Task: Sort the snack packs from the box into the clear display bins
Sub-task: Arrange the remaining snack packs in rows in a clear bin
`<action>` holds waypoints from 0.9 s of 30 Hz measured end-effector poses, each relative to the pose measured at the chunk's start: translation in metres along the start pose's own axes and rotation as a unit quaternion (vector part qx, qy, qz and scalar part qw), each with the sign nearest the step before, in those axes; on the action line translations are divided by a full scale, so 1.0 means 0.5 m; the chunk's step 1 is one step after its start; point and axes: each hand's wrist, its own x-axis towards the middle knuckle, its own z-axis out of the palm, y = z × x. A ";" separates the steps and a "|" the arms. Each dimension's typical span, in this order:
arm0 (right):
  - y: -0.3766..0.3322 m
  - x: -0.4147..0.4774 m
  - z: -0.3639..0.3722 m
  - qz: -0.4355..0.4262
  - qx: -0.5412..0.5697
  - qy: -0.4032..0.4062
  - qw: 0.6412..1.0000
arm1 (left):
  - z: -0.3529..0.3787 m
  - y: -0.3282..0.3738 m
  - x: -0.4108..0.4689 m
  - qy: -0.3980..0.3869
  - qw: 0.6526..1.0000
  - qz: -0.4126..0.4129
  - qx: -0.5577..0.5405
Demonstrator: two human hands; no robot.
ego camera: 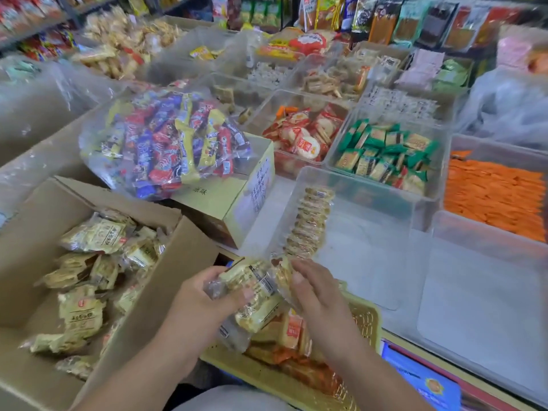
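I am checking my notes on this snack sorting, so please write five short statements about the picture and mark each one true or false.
1. The left hand and the right hand hold snack packs. True.
2. The cardboard box is empty. False: many pale packs lie in it.
3. A row of packs stands along the left wall of the nearest clear bin. True.
4. The green packs are nearer the person than that bin. False: their bin is behind it.
5. The bag of mixed sweets lies inside the cardboard box. False: it rests on a yellow-green carton.
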 end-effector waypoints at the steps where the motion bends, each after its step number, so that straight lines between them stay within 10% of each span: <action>1: 0.001 0.000 -0.009 0.000 -0.013 -0.018 1.000 | 0.012 0.002 0.007 -0.009 1.000 0.003 0.004; 14: 0.097 0.147 -0.198 -0.025 -0.175 0.140 0.974 | 0.056 -0.005 0.079 -0.017 0.997 -0.024 -0.072; 19: 0.171 0.249 -0.221 0.047 -0.393 0.014 0.918 | 0.049 -0.017 0.084 -0.026 0.996 -0.027 -0.081; 27: 0.210 0.293 -0.181 0.083 -0.395 -0.153 0.902 | 0.034 -0.026 0.081 -0.028 0.994 -0.027 -0.098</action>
